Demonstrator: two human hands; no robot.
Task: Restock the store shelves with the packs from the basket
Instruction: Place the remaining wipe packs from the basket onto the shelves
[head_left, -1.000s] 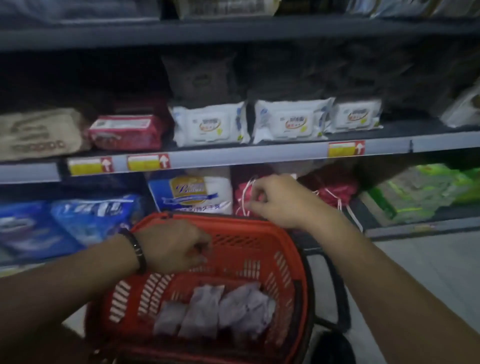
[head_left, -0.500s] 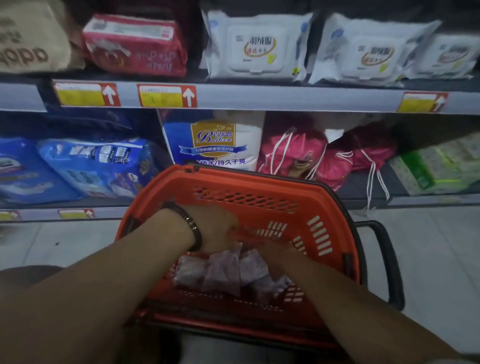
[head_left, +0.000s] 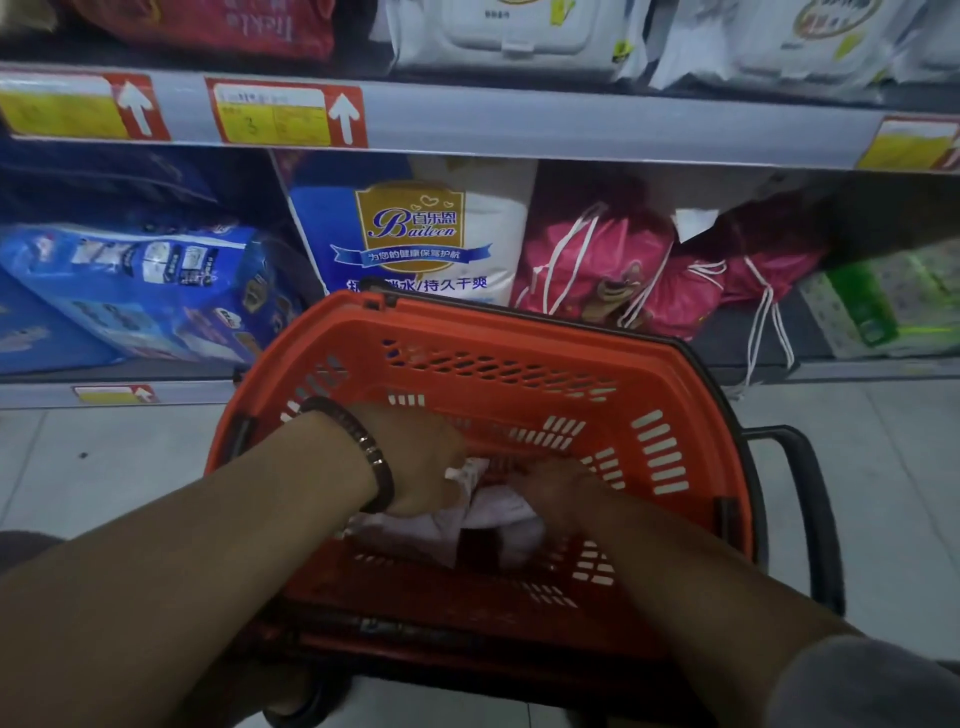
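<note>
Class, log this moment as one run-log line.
phase: picking from basket | left hand: grips packs | right hand: on packs, grip blurred

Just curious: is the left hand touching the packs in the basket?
Touching: the head view shows the left hand gripping a pale pack inside the basket.

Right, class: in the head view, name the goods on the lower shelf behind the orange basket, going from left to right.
Blue packs → white and blue bag → pink drawstring bags → green packs.
</note>
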